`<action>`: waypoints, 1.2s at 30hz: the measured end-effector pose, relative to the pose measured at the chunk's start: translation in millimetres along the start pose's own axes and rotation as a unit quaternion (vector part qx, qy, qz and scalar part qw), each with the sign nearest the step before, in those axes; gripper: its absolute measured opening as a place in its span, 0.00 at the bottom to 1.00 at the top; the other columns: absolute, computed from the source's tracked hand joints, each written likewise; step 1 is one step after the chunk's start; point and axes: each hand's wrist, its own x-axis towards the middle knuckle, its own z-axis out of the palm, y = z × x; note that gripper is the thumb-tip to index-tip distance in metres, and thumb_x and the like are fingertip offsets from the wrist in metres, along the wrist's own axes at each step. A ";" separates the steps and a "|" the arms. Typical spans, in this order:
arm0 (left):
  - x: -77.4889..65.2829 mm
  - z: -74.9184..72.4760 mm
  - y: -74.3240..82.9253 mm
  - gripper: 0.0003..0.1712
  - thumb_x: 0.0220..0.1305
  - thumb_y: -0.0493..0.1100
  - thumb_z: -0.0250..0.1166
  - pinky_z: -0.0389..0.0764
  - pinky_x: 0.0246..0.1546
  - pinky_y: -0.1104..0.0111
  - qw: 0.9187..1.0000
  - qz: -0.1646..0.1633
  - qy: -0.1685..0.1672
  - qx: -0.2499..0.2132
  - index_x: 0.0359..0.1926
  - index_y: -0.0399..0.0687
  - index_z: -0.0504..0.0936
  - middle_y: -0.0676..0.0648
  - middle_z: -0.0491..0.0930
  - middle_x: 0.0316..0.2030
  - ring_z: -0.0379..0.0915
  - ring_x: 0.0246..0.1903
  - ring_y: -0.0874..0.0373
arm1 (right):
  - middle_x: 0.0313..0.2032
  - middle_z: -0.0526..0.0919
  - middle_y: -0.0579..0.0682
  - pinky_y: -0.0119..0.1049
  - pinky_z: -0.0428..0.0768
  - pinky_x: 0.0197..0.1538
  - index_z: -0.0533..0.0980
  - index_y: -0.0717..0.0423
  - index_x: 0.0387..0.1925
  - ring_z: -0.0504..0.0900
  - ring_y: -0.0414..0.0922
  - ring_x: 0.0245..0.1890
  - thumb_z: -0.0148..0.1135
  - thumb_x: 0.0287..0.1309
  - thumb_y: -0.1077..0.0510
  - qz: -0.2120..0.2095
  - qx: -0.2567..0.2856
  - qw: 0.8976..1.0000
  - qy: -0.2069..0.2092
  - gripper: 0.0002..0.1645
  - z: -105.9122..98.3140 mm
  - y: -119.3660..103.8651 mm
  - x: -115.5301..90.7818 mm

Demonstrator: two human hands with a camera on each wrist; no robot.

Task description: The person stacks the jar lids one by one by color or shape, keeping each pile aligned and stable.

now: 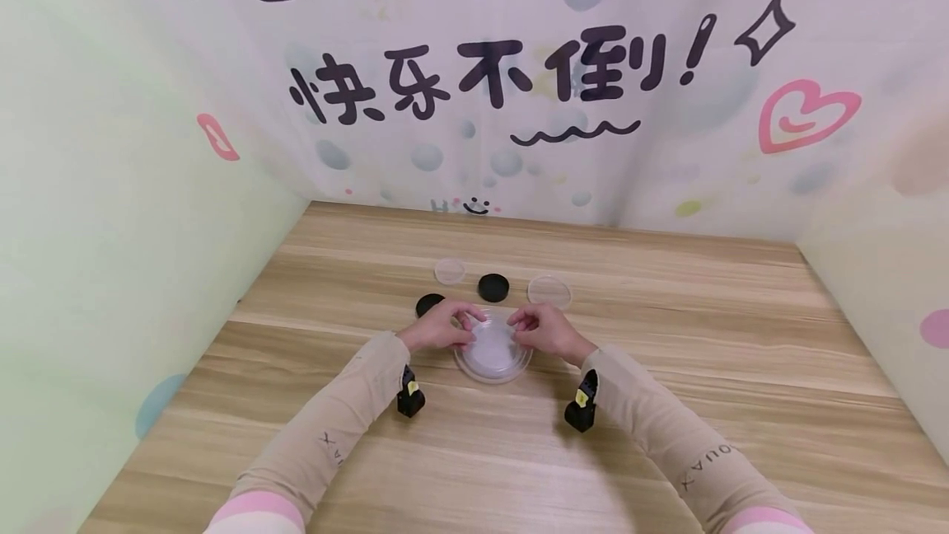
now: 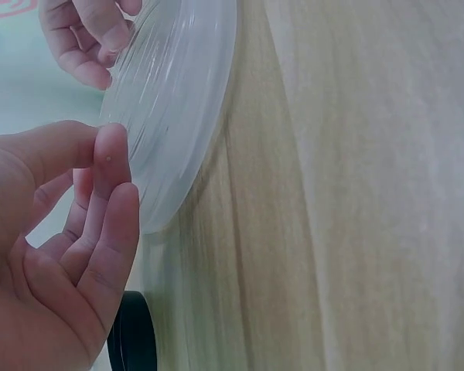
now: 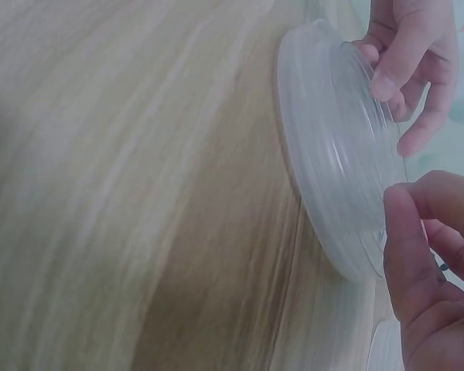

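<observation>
A stack of clear round plastic lids (image 1: 493,353) lies on the table in front of the person, with a wide pale rim at the bottom and thinner rings above. At its left edge the left hand (image 1: 442,325) pinches the rim of the top clear lid between thumb and fingers. Opposite it, the right hand (image 1: 547,331) pinches the same lid with thumb and forefinger. Seen from the left wrist, the ridged stack (image 2: 178,116) rises beside the left fingertips. From the right wrist, the thin upper edge meets the right fingertips (image 3: 402,205).
Behind the stack lie a black round lid (image 1: 493,288), a small clear disc (image 1: 449,271) and a larger clear disc (image 1: 550,292). Another black lid (image 1: 428,304) sits just behind the left hand. A printed cloth wall (image 1: 474,171) borders the wooden table (image 1: 667,295).
</observation>
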 end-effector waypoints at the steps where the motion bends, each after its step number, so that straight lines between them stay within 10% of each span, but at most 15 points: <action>1: -0.1 0.0 0.1 0.18 0.50 0.28 0.61 0.75 0.20 0.73 1.000 0.000 0.000 0.002 0.45 0.39 0.77 0.45 0.71 0.28 0.70 0.19 0.61 | 0.24 0.75 0.53 0.30 0.76 0.27 0.75 0.72 0.35 0.73 0.40 0.23 0.60 0.45 0.71 0.000 0.001 1.000 -0.001 0.11 -0.2 0.1 0.0; 24: 4.0 -2.8 14.9 0.14 0.56 0.36 0.60 0.71 0.21 0.73 0.999 -0.008 0.033 0.010 0.46 0.40 0.76 0.47 0.71 0.30 0.69 0.23 0.60 | 0.35 0.76 0.64 0.39 0.79 0.37 0.71 0.75 0.43 0.79 0.51 0.32 0.53 0.54 0.67 0.047 0.067 0.997 -0.002 0.16 -31.9 20.9 -18.9; 36: 39.3 9.9 41.7 0.14 0.54 0.34 0.59 0.72 0.34 0.70 0.993 0.096 0.058 0.022 0.44 0.35 0.76 0.44 0.75 0.30 0.70 0.32 0.55 | 0.30 0.75 0.68 0.44 0.79 0.32 0.66 0.79 0.47 0.78 0.53 0.26 0.50 0.56 0.69 0.025 0.055 0.996 0.064 0.18 -61.9 34.2 -19.0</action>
